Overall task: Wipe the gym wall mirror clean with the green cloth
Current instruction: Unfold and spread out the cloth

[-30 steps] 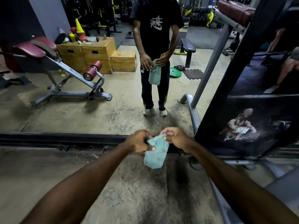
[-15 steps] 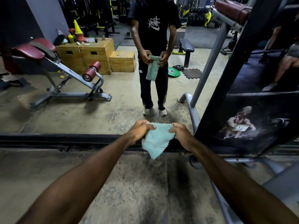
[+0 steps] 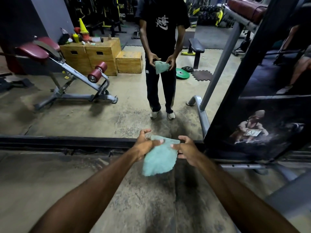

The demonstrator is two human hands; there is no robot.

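Observation:
The green cloth [image 3: 159, 157] hangs spread between my two hands, just in front of the mirror's bottom frame. My left hand [image 3: 145, 145] pinches its upper left edge with the thumb on top and the other fingers curled above. My right hand [image 3: 186, 149] pinches the upper right edge the same way. The gym wall mirror [image 3: 117, 106] fills the upper half of the view. It reflects a person in black holding the same cloth at waist height.
The mirror's black bottom frame [image 3: 67, 142] runs across the floor line. A dark poster panel [image 3: 252, 128] and a grey machine frame [image 3: 244, 167] stand at the right. The mirror shows an incline bench, wooden boxes and a green plate. Bare concrete floor [image 3: 50, 179] lies below.
The cloth hung bunched from both hands, then got opened out. Now it is spread wider and flatter between my hands, which have moved slightly apart.

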